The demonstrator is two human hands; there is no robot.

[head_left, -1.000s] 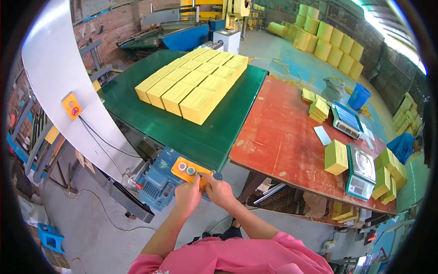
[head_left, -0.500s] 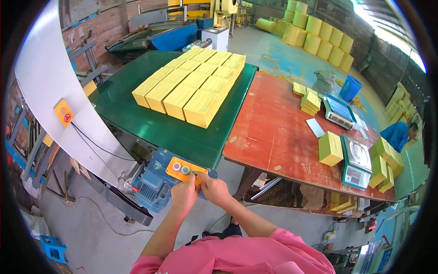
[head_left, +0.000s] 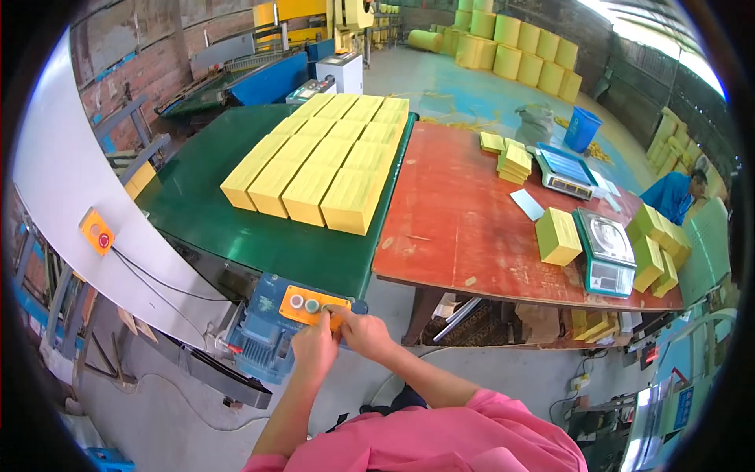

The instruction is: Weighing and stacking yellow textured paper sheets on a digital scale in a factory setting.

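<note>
Rows of yellow rectangular bundles (head_left: 322,161) fill the upper centre. Right of them sit smaller yellow packs (head_left: 557,235) and two scale screens (head_left: 610,276), lower right.

This is a factory floor. Ahead of the hands, a green conveyor belt (head_left: 236,228) carries stacked yellow paper bundles (head_left: 322,161). To the right stands a red worktable (head_left: 472,228) with weighing scales (head_left: 605,252). Far beyond, yellow rolls (head_left: 519,39) line the concrete floor beside brick walls.
</note>
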